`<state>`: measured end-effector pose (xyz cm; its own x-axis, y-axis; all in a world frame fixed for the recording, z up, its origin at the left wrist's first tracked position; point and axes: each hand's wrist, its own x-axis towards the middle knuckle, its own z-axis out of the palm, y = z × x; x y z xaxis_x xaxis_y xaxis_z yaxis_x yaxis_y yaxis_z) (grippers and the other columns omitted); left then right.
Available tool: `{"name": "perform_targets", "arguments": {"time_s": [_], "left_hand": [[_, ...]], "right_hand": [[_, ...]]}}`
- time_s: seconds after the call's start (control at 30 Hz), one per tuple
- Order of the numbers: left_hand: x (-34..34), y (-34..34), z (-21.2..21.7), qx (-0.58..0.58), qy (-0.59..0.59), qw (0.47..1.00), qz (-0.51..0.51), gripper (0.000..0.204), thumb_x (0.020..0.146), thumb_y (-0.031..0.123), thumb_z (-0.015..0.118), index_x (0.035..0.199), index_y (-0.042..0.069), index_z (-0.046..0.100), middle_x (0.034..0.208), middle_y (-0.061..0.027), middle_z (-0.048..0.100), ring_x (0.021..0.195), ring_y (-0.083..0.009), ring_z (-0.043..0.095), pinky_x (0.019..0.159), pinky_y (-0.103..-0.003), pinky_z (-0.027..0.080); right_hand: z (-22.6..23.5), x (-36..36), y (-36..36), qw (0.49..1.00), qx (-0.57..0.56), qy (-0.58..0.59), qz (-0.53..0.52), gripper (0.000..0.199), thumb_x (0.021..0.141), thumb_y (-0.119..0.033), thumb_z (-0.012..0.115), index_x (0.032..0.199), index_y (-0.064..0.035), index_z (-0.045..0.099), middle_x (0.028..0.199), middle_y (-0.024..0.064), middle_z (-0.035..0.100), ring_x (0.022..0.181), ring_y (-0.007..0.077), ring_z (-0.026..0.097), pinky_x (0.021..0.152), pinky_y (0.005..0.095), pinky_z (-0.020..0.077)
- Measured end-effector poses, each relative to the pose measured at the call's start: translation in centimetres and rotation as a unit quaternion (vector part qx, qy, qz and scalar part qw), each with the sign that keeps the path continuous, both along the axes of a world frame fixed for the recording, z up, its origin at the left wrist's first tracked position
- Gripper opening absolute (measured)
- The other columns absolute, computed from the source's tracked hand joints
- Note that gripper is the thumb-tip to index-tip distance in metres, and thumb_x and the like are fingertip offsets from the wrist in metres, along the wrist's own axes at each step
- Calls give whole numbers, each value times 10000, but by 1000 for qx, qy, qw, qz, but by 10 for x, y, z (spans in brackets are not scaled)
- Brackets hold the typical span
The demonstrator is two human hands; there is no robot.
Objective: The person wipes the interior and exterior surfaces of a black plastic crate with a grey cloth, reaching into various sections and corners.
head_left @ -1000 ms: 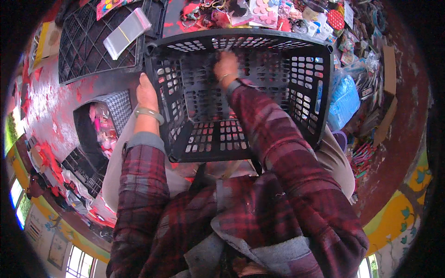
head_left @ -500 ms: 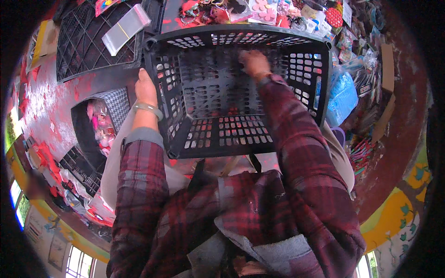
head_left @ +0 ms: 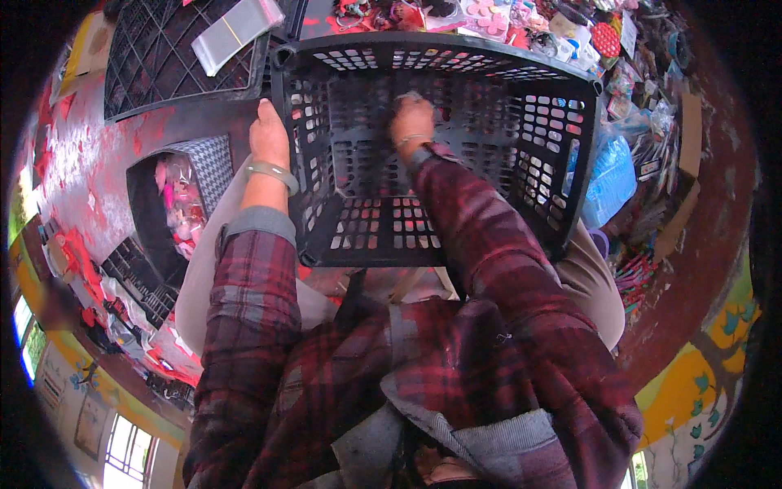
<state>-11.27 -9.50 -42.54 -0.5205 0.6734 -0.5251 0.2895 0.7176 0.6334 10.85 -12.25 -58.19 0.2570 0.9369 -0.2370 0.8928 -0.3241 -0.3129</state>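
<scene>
A black plastic basket (head_left: 440, 259) with slotted walls is tipped towards me over my lap, so I look into its inside. My left hand (head_left: 269, 138) grips its left side, thumb up along the outer wall; the other fingers are mostly hidden. Inside the basket, my right hand (head_left: 412, 121) is closed and close to the bottom panel. A bit of something greyish shows at its fingers, too blurred to name. Dark smears from motion surround that hand.
Beyond the basket lies a heap of small packaged trinkets (head_left: 489, 20). A black crate (head_left: 179, 65) with clear plastic sleeves (head_left: 236, 34) on it stands at far left. A checked box (head_left: 208, 167) of pink packets sits by my left leg. A blue plastic bag (head_left: 612, 175) lies right.
My right hand has moved left across the inside of the basket. The basket and my left hand have shifted slightly to the right and away in the picture.
</scene>
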Motion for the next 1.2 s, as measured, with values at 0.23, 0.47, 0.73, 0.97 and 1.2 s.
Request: {"name": "perform_targets", "arguments": {"time_s": [0.23,0.47,0.73,0.97,1.2], "left_hand": [[3,1,3,8,-15,1000,11,666,860,478,299,903,-121,586,899,-281,596,919,-377,550,847,-373,375],[-1,-2,-2,19,-33,999,14,671,860,474,297,904,-133,579,895,-272,600,914,-360,562,840,-360,385],[9,5,14,-7,33,999,-24,689,858,466,261,907,-148,569,945,-329,559,979,-426,514,877,-393,359],[7,3,10,12,61,997,-39,708,857,474,251,902,-161,560,947,-342,549,994,-427,505,883,-394,354],[0,0,-2,8,86,996,-38,683,859,474,249,894,-118,589,941,-325,560,1006,-418,500,894,-395,339]], "right_hand": [[20,-110,-6,964,-20,224,139,284,750,-78,485,1022,-91,565,1089,186,501,1036,351,473,863,400,424],[21,5,-22,913,3,63,403,226,781,-135,471,964,-108,601,1002,133,543,974,306,513,798,400,449],[19,213,-41,953,-82,-203,211,183,804,-154,483,946,-131,597,944,104,540,911,295,535,701,391,487],[2,178,-41,954,-180,-222,-90,204,841,-157,458,1012,-135,565,1001,116,549,948,311,551,749,405,498],[21,0,-22,981,-184,5,-54,224,762,-203,578,958,-95,574,1001,154,574,847,313,612,731,385,507]]}}
